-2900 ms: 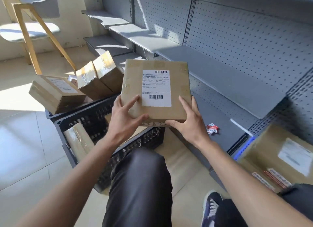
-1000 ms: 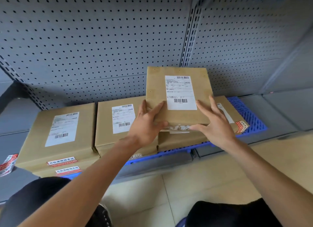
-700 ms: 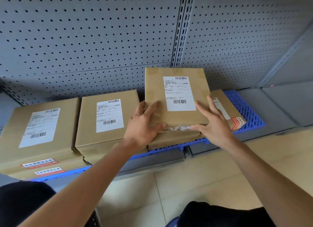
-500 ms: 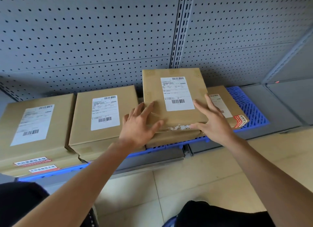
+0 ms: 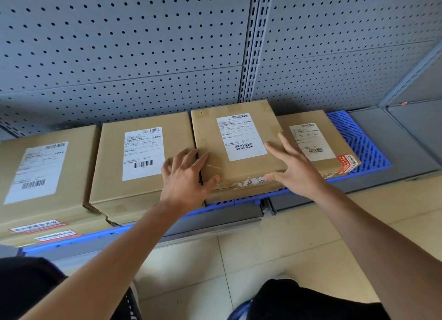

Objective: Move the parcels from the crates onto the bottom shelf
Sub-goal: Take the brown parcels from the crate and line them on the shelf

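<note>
Grey pegboard wall behind; bottom shelf (image 5: pixel 394 138) below, lined with a blue mat (image 5: pixel 363 142). Row of parcels along it; newest parcel (image 5: pixel 236 138) stacked on another, long axis running back toward the wall. Left hand (image 5: pixel 186 176) at its near-left corner, right hand (image 5: pixel 294 169) at its near-right corner. Fingers of both spread, flat on the cardboard, not gripping (thumbs against the front edge). Parcel dead ahead between both hands, equally near; likely only release left.
</note>
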{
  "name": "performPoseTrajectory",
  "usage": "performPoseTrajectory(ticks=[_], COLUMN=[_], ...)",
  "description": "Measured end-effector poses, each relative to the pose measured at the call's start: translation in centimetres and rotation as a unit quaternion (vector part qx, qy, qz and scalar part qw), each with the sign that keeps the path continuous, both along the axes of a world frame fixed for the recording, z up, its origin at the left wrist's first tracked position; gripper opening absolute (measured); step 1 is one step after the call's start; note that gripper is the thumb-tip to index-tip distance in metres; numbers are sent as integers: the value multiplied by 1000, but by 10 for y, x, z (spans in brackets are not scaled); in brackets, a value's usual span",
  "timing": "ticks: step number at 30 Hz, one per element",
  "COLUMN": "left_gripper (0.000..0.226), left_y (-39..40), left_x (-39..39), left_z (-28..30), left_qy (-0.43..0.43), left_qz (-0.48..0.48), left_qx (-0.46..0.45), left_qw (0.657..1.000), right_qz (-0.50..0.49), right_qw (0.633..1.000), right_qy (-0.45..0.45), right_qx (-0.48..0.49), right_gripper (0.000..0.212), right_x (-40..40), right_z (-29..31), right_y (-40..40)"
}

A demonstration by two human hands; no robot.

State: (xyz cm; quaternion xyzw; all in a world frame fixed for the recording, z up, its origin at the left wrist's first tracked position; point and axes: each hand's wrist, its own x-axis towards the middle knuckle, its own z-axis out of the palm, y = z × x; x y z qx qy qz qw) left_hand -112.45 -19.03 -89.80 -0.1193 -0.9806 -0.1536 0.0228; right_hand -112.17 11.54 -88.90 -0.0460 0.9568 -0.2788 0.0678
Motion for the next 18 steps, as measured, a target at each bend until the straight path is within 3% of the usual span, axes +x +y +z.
performPoseTrajectory(ticks=[10, 18], left_gripper=[72, 81], left_y=[0, 1], left_x=[-1, -1], left_z=[-3, -2], left_qy=[-8, -7], left_qz=[-9, -8], left_qx=[-50, -57], left_qw=[999, 998], right_qz=[20, 31], right_qw=[999, 992], right_qy=[-22, -1], right_qx=[20, 122], right_gripper=[95, 92], right_x=[-5, -3], right_z=[-12, -12], right_y=[5, -1])
